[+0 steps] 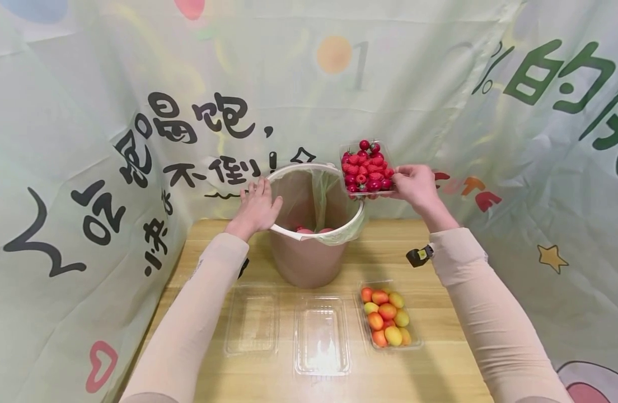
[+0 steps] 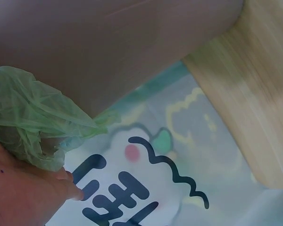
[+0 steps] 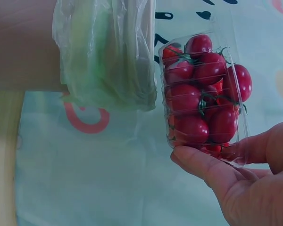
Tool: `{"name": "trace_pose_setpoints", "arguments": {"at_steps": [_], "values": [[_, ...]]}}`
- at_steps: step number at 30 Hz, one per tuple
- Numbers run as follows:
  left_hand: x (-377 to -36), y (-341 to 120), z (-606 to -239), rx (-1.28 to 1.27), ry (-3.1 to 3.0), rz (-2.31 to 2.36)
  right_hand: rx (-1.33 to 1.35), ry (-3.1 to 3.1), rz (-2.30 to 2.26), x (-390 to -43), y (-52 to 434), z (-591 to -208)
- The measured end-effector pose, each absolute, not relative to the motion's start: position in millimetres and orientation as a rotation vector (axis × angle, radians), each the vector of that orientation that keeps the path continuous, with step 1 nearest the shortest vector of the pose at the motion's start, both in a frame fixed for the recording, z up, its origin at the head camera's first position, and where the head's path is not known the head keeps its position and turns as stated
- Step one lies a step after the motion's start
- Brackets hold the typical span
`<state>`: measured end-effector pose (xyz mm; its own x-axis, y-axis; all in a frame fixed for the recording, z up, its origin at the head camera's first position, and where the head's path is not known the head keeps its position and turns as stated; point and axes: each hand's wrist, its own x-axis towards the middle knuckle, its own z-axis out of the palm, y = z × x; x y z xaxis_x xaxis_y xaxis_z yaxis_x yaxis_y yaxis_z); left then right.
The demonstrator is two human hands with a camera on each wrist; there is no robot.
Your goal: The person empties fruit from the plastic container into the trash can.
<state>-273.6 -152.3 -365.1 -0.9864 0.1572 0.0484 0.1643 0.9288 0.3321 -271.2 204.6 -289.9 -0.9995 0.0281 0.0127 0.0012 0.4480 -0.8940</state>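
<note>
My right hand [image 1: 415, 184] pinches the edge of a clear plastic box [image 1: 387, 193] of red fruit, tilted over the right side of a brown trash bin [image 1: 309, 263]. Raspberries [image 1: 361, 162] lie in the box's middle, with cherry tomatoes [image 3: 210, 68] around and beneath them. My left hand [image 1: 256, 210] rests on the left of the bin's white rim [image 1: 356, 215], fingers extended. A thin green liner bag [image 2: 33, 108] hangs over the bin's outside beside that hand. Deep in the bin, some reddish things [image 1: 305, 230] show, too small to identify.
On the wooden table [image 1: 208, 380], a clear box of orange and yellow cherry tomatoes [image 1: 388, 319] stands front right. Two clear plastic boxes without fruit, one in the middle [image 1: 321, 336] and one at left [image 1: 252, 319], lie beside it. A printed cloth [image 1: 289, 73] walls the back and sides.
</note>
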Motion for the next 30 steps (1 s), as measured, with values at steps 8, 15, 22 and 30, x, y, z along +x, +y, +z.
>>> {"name": "trace_pose_setpoints", "arguments": {"at_steps": [8, 15, 22, 30], "values": [[-274, -153, -367, -0.253, -3.057, -0.536, -0.007, -2.652, 1.545, -277, 194, -290], [-274, -153, -368, -0.258, -3.057, -0.53, 0.0, -2.675, 1.403, -280, 188, -291], [-274, -152, -366, -0.263, -3.056, -0.531, 0.051, -2.691, 1.232, -282, 183, -293], [-274, -152, -366, -0.249, -3.07, -0.524, 0.124, -2.629, 1.096, -286, 174, -297]]}}
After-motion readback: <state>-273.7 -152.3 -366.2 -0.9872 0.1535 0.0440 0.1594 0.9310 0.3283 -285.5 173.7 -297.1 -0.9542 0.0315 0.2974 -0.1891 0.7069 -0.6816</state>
